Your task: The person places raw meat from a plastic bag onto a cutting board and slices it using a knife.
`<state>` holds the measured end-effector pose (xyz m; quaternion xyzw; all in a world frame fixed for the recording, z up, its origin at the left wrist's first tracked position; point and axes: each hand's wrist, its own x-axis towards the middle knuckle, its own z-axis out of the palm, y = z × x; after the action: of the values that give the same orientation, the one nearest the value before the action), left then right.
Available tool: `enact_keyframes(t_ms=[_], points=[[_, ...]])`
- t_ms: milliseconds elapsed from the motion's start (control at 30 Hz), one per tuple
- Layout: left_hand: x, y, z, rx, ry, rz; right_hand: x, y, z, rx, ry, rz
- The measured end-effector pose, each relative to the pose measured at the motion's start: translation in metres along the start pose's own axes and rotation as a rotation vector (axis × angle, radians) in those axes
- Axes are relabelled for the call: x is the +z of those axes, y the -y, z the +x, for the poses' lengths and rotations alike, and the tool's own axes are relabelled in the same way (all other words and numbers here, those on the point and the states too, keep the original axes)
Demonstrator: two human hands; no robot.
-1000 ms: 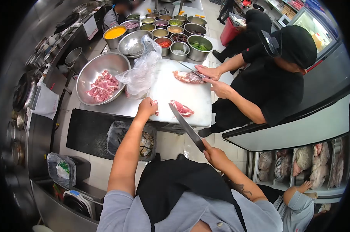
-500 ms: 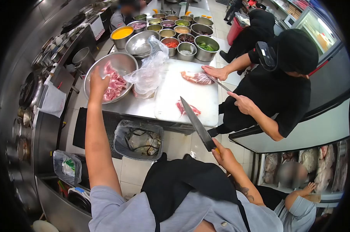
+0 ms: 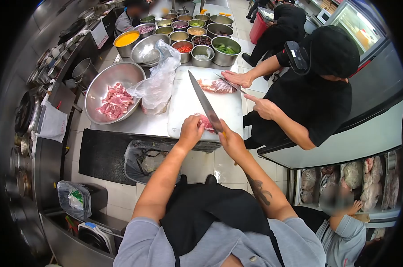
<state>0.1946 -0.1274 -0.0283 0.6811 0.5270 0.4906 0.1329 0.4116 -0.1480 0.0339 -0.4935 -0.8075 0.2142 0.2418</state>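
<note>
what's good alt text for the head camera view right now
A person's right hand holds a large knife over a small piece of meat on a white cutting board, the left hand at the meat's edge. A co-worker in black holds a thin blade at a larger piece on the same board. A steel bowl of cut meat stands nearby.

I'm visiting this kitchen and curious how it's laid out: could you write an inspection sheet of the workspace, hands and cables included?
Surface: white cutting board on a metal table.
Job's things: small meat piece on the board; knife; metal bowl holding cut meat.
Clutter: plastic bag between bowl and board.
Hands: left hand at the small meat piece; right hand gripping the knife.
Cables: nothing seen.
Surroundings: co-worker at a larger meat piece; food containers behind the board; lined bin on the floor.
</note>
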Motion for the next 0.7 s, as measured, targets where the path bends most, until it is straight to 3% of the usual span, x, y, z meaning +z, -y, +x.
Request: enact_keyframes(t_ms=[300,700], points=[[0.016,0.007,-0.006,-0.101,0.004,0.033,0.052,-0.016,0.026,-0.062,-0.127,0.055],[0.024,0.009,-0.008,-0.106,-0.043,0.079,0.033,0.000,-0.028,0.170,0.119,0.013]])
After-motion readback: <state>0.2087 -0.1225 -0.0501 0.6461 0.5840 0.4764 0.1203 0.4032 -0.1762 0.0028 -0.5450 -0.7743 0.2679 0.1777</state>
